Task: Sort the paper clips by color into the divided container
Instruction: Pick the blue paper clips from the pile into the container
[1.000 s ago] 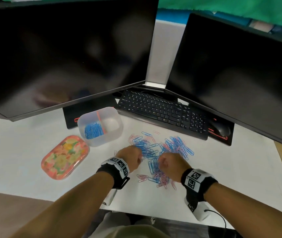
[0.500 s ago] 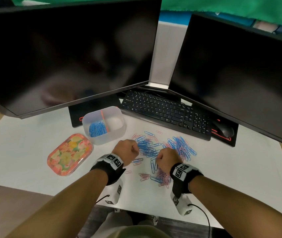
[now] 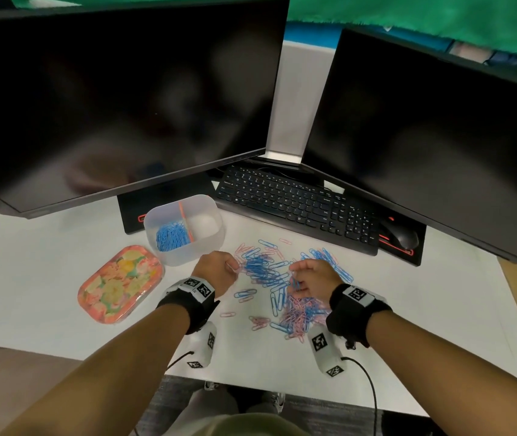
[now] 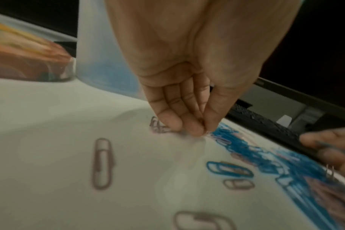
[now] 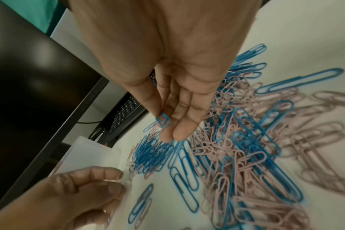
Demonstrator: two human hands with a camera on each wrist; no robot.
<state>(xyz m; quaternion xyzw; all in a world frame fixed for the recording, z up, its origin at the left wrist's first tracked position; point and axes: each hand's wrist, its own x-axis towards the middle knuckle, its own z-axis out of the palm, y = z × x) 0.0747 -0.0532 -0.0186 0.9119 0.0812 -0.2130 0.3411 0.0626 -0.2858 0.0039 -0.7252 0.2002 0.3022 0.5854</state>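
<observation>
Blue and pink paper clips (image 3: 282,287) lie in a loose pile on the white table. The clear divided container (image 3: 210,243) stands to the pile's far left; several blue clips (image 3: 170,237) fill its left compartment, and the right one looks bare. My left hand (image 3: 233,267) is at the pile's left edge, its fingertips (image 4: 195,130) pinching a pale pink clip (image 5: 116,180). My right hand (image 3: 293,278) hovers over the pile's middle. Its thumb and forefinger pinch a blue clip (image 5: 163,120) while the other fingers stay straight.
A floral lid (image 3: 118,283) lies left of the container. A black keyboard (image 3: 295,206) and mouse (image 3: 403,237) sit behind the pile under two dark monitors (image 3: 125,99). Single clips (image 3: 227,314) are scattered toward the table's near edge.
Both hands were curled over the pile. The right hand has since lifted a blue clip off it, and the left has drawn back to the pile's left edge with a pink clip.
</observation>
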